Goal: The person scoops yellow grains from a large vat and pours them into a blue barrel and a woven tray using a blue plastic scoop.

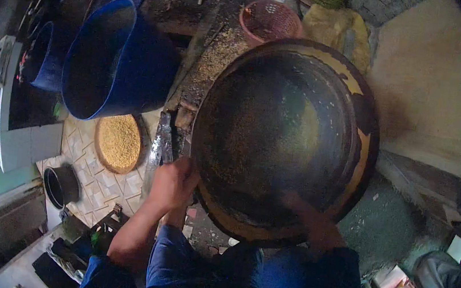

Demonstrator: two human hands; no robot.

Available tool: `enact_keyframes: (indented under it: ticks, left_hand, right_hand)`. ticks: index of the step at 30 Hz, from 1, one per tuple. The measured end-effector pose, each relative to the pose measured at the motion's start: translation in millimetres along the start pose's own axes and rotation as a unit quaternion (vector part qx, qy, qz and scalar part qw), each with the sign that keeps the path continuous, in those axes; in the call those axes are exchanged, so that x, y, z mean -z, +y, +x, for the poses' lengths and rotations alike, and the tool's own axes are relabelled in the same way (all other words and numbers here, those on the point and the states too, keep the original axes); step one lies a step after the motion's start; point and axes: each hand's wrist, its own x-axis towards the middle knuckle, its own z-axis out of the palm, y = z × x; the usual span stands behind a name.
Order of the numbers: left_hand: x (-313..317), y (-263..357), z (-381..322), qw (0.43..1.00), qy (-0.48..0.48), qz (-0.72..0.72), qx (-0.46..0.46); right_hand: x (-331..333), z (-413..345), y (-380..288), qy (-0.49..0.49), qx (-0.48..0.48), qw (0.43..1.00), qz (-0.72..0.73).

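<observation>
A large round dark pan point(266, 135) with a worn, patchy rim fills the middle of the view. Its inside looks dark and smooth, with small grains or specks at the left. My left hand point(175, 180) is closed at the pan's lower left edge; whether it grips the rim or something beside it is hard to tell. Over the lower right part of the pan is my right hand point(296, 206), blurred and in shadow, so its fingers and anything in them cannot be made out. A shiny crumpled strip point(162, 140) lies just beyond my left hand.
A tall blue barrel point(145, 64) stands at the upper left, near a round tray of yellow grain point(118, 143) on patterned tiles. A dark pot point(61, 186) is at the lower left. Beyond the pan are a pink plastic basket point(271, 21), a yellowish sack point(335, 31) and scattered grain point(219, 56).
</observation>
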Motion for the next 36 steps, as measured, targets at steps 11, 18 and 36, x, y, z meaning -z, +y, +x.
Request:
enact_keyframes:
  ticks: [11, 18, 36]
  left_hand:
    - [2.0, -49.7, 18.3, 0.998, -0.045, 0.041, 0.026]
    - [-4.3, -78.3, 17.7, 0.999, -0.024, 0.011, 0.033]
    - [-71.5, -234.2, -138.6, 0.984, -0.004, -0.080, 0.161]
  right_hand:
    - [29.2, 34.5, -95.0, 0.201, 0.118, 0.818, 0.526]
    - [131.3, -65.9, -186.8, 0.136, -0.004, 0.599, 0.789]
    - [244.0, -139.0, -409.0, 0.199, 0.047, 0.774, 0.600]
